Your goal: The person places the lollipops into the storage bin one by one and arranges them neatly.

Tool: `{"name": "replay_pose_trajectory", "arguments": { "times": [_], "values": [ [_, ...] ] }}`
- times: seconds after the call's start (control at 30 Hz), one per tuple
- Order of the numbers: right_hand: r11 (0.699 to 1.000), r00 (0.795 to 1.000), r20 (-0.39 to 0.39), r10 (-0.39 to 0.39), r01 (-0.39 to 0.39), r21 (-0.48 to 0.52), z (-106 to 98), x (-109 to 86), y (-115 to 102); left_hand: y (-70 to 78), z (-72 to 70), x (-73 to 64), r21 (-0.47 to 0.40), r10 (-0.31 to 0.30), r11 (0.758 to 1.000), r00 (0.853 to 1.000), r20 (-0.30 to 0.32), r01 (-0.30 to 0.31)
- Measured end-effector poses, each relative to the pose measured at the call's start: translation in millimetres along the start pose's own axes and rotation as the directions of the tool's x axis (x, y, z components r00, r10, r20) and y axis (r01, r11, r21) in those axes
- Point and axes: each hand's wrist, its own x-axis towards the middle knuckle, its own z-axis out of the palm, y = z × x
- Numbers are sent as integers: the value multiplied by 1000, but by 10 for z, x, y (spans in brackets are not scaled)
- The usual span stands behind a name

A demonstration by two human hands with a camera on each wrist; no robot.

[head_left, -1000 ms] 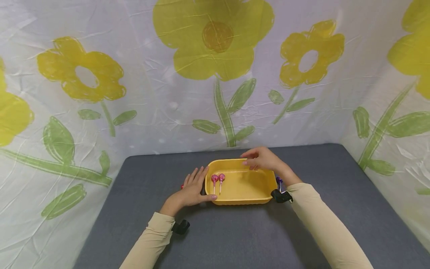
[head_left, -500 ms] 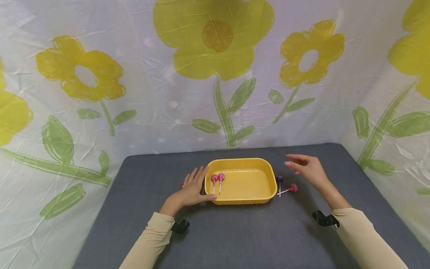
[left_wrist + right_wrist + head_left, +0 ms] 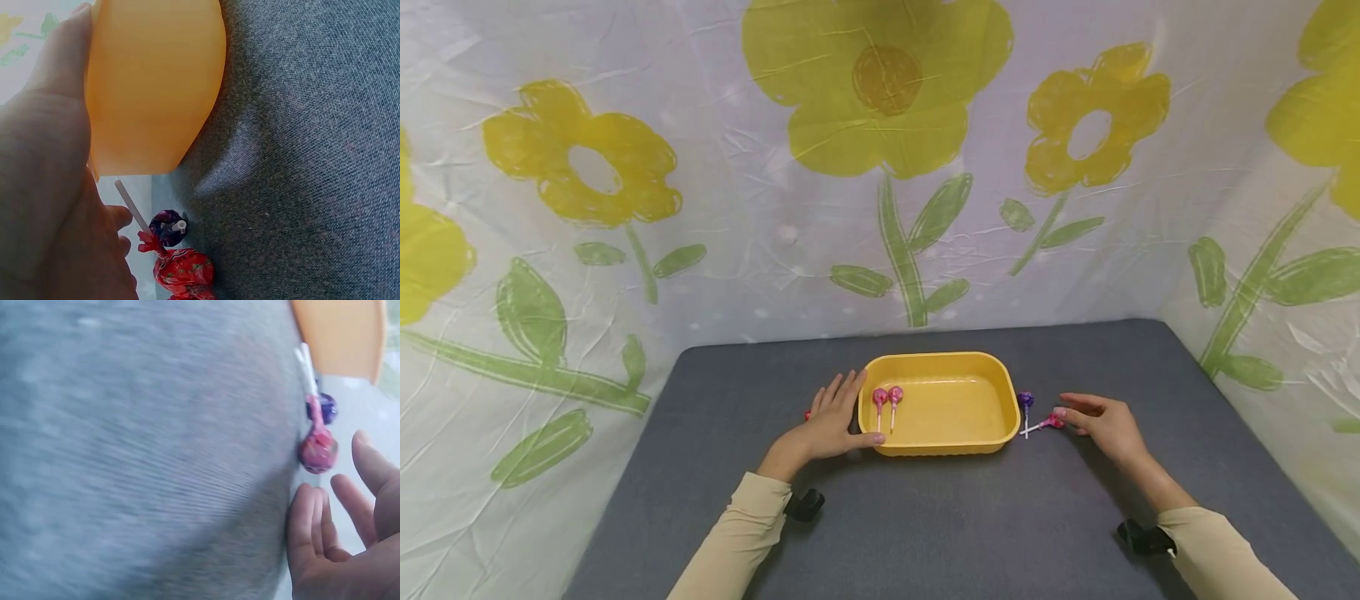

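A yellow plastic tray [image 3: 947, 448] stands on the table with two pink lollipops [image 3: 880, 397] side by side at its left end. My left hand [image 3: 827, 427] rests against the tray's left end, fingers spread, thumb over the front rim. Right of the tray lie a purple lollipop [image 3: 1026, 400] and a pinkish-red lollipop [image 3: 1052, 421], their sticks crossing. Just beside the pinkish-red one is my right hand [image 3: 1108, 429], thumb and fingers apart; in the right wrist view a gap shows between fingertips and candy. Beyond the left hand are a red-wrapped lollipop [image 3: 184, 272] and a dark purple one [image 3: 167, 228].
The dark grey tabletop [image 3: 925, 533] extends on all sides of the tray. Behind it hangs a pale cloth [image 3: 760, 208] printed with yellow flowers, which also covers the left and right sides.
My right hand has left the space over the tray, moved right, then lowered to the pinkish-red lollipop. My left hand and the tray have stayed put.
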Motion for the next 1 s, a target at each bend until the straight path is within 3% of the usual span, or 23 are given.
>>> {"name": "replay_pose_trajectory", "arguments": {
  "times": [0.43, 0.77, 1.0],
  "values": [
    [992, 994, -99, -51, 39, -119, 106, -40, 85, 30, -5, -11, 15, -17, 1000, 1000, 10, 17],
    [997, 998, -51, -31, 28, -74, 56, -11, 89, 46, -22, -20, 10, -29, 1000, 1000, 13, 28],
    [998, 998, -1, -60, 60, 0, -24, 11, -39, 47, -26, -19, 19, -25, 1000, 1000, 15, 24]
  ]
}}
